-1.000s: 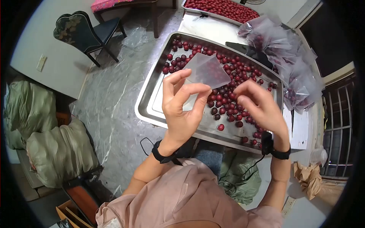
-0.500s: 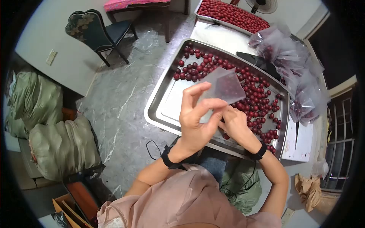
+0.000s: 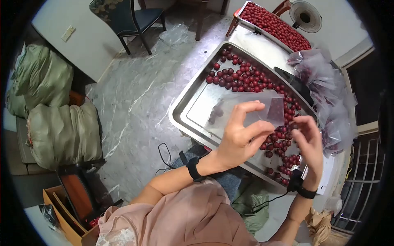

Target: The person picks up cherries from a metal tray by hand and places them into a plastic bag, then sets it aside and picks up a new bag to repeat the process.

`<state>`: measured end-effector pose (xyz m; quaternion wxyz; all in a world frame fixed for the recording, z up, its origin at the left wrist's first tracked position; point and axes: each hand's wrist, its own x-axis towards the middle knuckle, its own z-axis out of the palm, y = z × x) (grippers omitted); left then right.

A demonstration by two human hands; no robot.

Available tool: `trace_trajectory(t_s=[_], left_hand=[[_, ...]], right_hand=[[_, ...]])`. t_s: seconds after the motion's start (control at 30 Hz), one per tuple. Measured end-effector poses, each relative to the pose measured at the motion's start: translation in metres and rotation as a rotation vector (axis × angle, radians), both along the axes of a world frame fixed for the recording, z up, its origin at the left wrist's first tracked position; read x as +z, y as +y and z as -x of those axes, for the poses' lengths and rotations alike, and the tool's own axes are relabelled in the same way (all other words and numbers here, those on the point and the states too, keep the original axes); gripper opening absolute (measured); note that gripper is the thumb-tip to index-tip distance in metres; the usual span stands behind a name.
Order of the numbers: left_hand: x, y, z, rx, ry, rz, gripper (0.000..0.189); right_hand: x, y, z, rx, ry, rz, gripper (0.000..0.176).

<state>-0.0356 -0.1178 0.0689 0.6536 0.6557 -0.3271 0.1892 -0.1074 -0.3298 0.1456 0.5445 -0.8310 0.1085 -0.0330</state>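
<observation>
Thumb and forefinger of my left hand [image 3: 246, 135] pinch a clear plastic bag [image 3: 250, 100], which spreads to the left over the tray. A few dark fruits show dimly through its left end. Curved over the fruit beside the bag's right side, my right hand [image 3: 310, 143] keeps its thumb and forefinger tips apart. Small round dark red fruits [image 3: 246, 76] lie scattered in the large metal tray [image 3: 180, 117], thickest along its far and right sides. Black bands circle both wrists.
Behind this tray stands another tray [image 3: 275, 24] filled with red fruit, near a round fan [image 3: 305, 16]. Filled clear bags [image 3: 328, 98] are at the right, by a dark flat object [image 3: 293, 84]. Green sacks [image 3: 63, 135] and a chair [image 3: 123, 18] stand left.
My right hand has parted from my left and moved right over the fruit. My left hand moved right and slightly down with the bag, which now spreads leftward. The view has shifted too.
</observation>
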Motion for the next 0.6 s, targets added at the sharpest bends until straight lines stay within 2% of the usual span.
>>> trace_trajectory(t_s=[0.17,0.23,0.47,0.53,0.6], left_hand=[[-0.003,-0.008,0.006,0.005,-0.013,0.017,0.031],[-0.004,-0.01,0.007,0.01,-0.026,0.012,0.031],[-0.007,-0.012,0.01,-0.01,-0.052,0.038,0.03],[-0.008,-0.012,0.01,-0.017,-0.058,0.049,0.03],[-0.01,-0.013,0.01,-0.018,-0.072,0.06,0.03]], right_hand=[[0.036,0.017,-0.01,0.139,-0.029,-0.082,0.03],[0.038,0.021,-0.022,0.267,0.054,-0.027,0.032],[0.027,0.032,-0.062,0.478,0.341,0.015,0.033],[0.01,0.033,-0.072,0.505,0.277,0.026,0.033],[-0.004,0.029,-0.085,0.704,0.187,0.155,0.035]])
